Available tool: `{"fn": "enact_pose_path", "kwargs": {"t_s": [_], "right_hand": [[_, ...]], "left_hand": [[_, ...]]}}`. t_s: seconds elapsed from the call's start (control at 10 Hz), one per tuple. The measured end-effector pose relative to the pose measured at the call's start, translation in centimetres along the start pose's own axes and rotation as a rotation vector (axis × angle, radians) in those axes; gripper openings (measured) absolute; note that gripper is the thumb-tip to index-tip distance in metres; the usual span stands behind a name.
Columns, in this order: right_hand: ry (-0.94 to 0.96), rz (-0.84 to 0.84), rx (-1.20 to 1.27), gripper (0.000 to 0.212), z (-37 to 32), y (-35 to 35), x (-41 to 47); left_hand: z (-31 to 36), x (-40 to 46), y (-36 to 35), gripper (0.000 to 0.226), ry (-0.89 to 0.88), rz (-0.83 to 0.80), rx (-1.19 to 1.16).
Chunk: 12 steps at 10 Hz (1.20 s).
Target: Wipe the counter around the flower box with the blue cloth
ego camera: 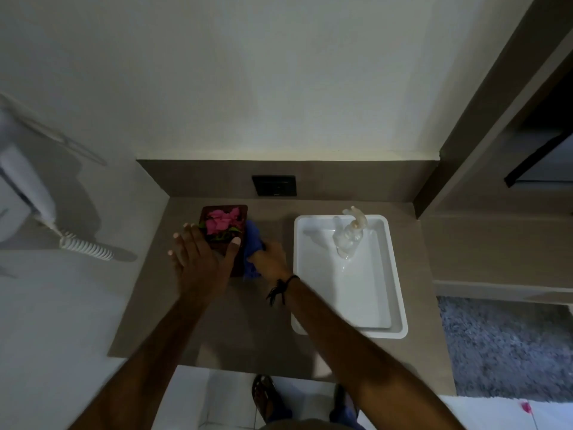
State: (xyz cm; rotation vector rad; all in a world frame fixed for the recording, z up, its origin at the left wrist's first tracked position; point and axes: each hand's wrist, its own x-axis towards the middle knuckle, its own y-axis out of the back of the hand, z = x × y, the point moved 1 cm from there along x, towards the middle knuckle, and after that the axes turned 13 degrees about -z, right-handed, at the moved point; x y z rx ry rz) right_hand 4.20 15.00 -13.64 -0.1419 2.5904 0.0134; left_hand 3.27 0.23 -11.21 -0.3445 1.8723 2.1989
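A dark wooden flower box [224,212] with pink petals stands on the brown counter [235,321], near the back wall. My left hand [198,259] lies over its near left part, fingers spread, thumb on the box's right side. My right hand [270,259] presses a bunched blue cloth [253,240] against the counter, right beside the box's right side. The box's front edge is hidden under my left hand.
A white sink [393,274] with a pale tap [353,225] fills the counter's right part. A dark socket plate [274,185] sits on the backsplash. A wall phone with coiled cord [86,248] hangs at left. A grey rug [508,346] lies at right.
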Motion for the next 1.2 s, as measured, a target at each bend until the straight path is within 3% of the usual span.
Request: {"fn": "enact_pose_path", "kwargs": {"t_s": [0.2,0.3,0.4,0.5,0.6,0.7,0.8,0.9,1.0,1.1,1.2], "right_hand": [[-0.022,-0.067,0.466,0.045,-4.5,3.3,-4.1],[0.056,-0.059,0.611,0.036,-4.2,5.6,-6.9],[0.093,-0.089,0.631,0.042,-2.9,8.1,-8.9],[0.067,-0.169,0.577,0.043,-1.0,10.6,-10.3],[0.030,-0.197,0.489,0.044,1.8,13.1,-10.9],[-0.060,-0.037,0.376,0.026,5.5,15.0,-10.7],[-0.197,0.168,0.051,0.015,9.2,16.3,-10.2],[-0.247,0.311,-0.255,0.027,11.0,16.6,-10.2],[-0.221,0.328,-0.335,0.030,11.0,16.8,-10.4],[-0.177,0.370,-0.419,0.037,10.9,18.1,-10.6],[-0.024,0.507,-0.429,0.032,9.0,20.4,-11.6]], "left_hand": [[0.9,-0.4,1.0,0.114,0.029,0.075,-0.137],[1.8,-1.3,2.1,0.107,-0.053,0.186,-0.149],[4.9,-3.3,2.5,0.090,-0.286,0.314,-0.313],[9.1,-4.7,1.6,0.075,-0.446,-0.013,-0.665],[12.1,-5.2,-1.4,0.039,-0.356,-0.422,-0.941],[13.7,-5.0,-5.9,0.027,-0.214,-0.523,-0.966],[15.1,-5.2,-9.3,0.039,-0.148,-0.580,-0.832],[16.2,-5.5,-11.3,0.042,-0.134,-0.539,-0.675],[16.6,-5.6,-11.9,0.029,-0.168,-0.494,-0.566],[16.8,-5.5,-11.5,0.037,-0.223,-0.412,-0.354],[16.6,-5.1,-9.6,0.048,-0.267,-0.236,-0.326]]}}
